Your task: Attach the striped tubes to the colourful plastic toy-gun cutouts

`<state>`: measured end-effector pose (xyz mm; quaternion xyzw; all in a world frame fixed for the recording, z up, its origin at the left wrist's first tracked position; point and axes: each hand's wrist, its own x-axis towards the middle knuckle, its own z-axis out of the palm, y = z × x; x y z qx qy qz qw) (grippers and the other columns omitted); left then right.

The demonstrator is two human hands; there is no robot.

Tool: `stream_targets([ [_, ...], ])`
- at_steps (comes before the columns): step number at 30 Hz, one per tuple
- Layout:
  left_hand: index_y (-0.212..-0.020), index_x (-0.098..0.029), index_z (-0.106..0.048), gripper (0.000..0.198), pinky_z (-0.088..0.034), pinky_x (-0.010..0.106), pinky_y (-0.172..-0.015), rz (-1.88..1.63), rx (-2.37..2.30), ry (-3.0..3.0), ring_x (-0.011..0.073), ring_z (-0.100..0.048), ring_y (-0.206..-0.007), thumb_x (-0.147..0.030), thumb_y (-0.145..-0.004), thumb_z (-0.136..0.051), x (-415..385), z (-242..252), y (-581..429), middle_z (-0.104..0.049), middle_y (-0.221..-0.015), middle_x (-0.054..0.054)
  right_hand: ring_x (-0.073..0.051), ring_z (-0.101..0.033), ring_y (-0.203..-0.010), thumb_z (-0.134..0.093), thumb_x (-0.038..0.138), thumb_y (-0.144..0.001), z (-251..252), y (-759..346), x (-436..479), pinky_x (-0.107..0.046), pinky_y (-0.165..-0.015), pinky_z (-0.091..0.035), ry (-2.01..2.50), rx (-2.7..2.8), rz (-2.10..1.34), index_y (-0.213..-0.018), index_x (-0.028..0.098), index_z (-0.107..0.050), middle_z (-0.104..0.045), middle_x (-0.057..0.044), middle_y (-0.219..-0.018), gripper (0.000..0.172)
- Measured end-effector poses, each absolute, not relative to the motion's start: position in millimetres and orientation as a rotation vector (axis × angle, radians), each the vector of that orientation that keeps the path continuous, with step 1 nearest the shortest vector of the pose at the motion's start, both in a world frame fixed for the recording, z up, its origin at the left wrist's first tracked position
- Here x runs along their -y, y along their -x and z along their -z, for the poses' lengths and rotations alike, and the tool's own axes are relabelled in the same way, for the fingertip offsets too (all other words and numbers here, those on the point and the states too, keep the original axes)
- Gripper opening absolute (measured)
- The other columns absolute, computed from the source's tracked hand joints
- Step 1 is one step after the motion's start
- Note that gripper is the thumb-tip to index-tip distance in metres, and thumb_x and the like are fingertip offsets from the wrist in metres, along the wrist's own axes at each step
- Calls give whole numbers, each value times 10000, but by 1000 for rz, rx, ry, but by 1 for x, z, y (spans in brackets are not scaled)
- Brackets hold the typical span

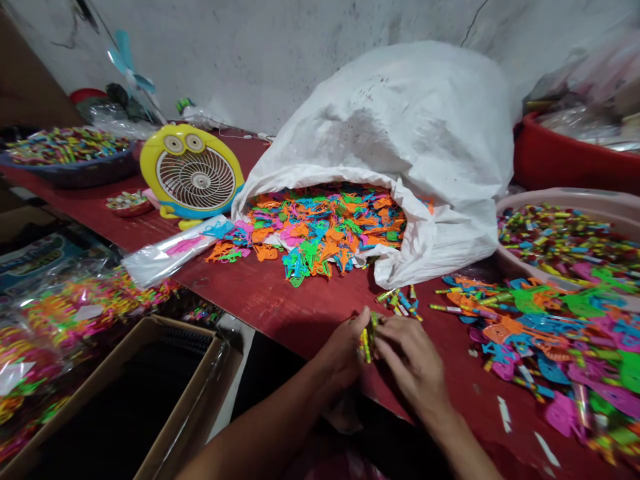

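Observation:
Near the table's front edge, my left hand (345,347) is closed round several small yellow-green printed tubes (367,345), thumb on top. My right hand (413,357) meets it from the right, fingers bent against the same bunch; its fingertips are partly hidden. Just beyond my hands lies a small loose pile of similar tubes (401,303). Farther back, flat plastic pieces in orange, green, blue and pink (325,233) spill out of a large white sack (415,113). To the right, a heap of coloured plastic pieces mixed with tubes (545,340) covers the table.
A pink basin (505,237) of tubes stands at right, before a red tub (560,153). A yellow cartoon-faced fan (193,173) and clear plastic bags (167,257) sit at left, with a dark basin (65,175) behind. Below is an open cardboard box (203,373).

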<state>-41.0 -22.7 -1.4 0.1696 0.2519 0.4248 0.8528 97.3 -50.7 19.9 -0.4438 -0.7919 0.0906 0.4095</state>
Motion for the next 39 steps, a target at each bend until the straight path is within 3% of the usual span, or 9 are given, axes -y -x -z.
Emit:
stream_targets([
  [4, -923, -118, -650, 392, -408, 207, -563, -888, -483, -352, 89, -549, -579, -321, -634, -820, 24, -2, 43, -622, -739, 23, -271, -513, -1205, -632, 178, -879, -7, -95, 66, -465, -993, -436, 1136, 2106, -128, -1275, 244, -555, -600, -105, -1218, 408],
  [8, -908, -115, -666, 278, -420, 239, -578, -884, -501, -514, 121, -574, -586, -208, -661, -753, 28, -7, 42, -640, -715, 36, -319, -308, -1421, -648, 240, -843, -13, -102, 64, -539, -1128, -316, 1219, 2268, -150, -1552, 189, -214, -364, -155, -1527, 832],
  [15, -789, -108, -676, 248, -443, 268, -624, -805, -476, -511, 193, -646, -691, -118, -543, -713, 24, -8, 41, -691, -728, 66, -255, -394, -1390, -550, 180, -894, -3, -105, 56, -480, -1094, -396, 1121, 2280, -163, -1558, 239, -215, -456, -116, -1484, 746],
  [21, -750, -115, -621, 219, -416, 249, -532, -753, -538, -509, 138, -581, -541, -205, -597, -749, 18, -4, 41, -623, -614, 34, -261, -387, -1388, -580, 263, -908, -8, -110, 53, -476, -1104, -372, 1199, 2239, -231, -1538, 247, -255, -436, -119, -1494, 710],
  [23, -787, -132, -601, 243, -428, 238, -537, -843, -581, -502, 111, -555, -542, -222, -623, -757, 15, -4, 43, -615, -649, 13, -263, -472, -1307, -563, 326, -925, -14, -121, 47, -456, -1051, -417, 1331, 2119, -249, -1465, 232, -380, -507, -128, -1415, 578],
  [26, -762, -152, -555, 258, -424, 231, -517, -916, -627, -532, 93, -512, -530, -263, -647, -759, 11, -3, 40, -585, -648, -7, -232, -623, -960, -503, 392, -953, -17, -139, 32, -372, -824, -496, 1653, 1872, -115, -1159, 193, -591, -645, -105, -1065, 299],
  [29, -736, -166, -529, 283, -327, 221, -447, -932, -679, -619, 78, -444, -445, -310, -657, -759, 7, 1, 32, -517, -546, -40, -245, -608, -795, -540, 439, -917, -13, -147, 18, -342, -683, -434, 1966, 1950, 129, -928, 173, -610, -628, -90, -867, 276],
  [35, -732, -157, -534, 358, -269, 218, -425, -899, -776, -525, 67, -430, -438, -389, -622, -785, 3, 0, 29, -527, -577, -30, -216, -638, -744, -484, 271, -941, -5, -145, 19, -285, -597, -352, 2043, 2048, 86, -947, 191, -609, -672, -63, -863, 148],
  [39, -775, -133, -563, 396, -239, 210, -425, -916, -792, -561, 50, -417, -454, -399, -607, -803, 7, -4, 27, -571, -656, -3, -230, -665, -780, -467, 353, -960, -11, -144, 37, -290, -640, -404, 1959, 1898, -75, -970, 201, -643, -713, -70, -893, 232],
])
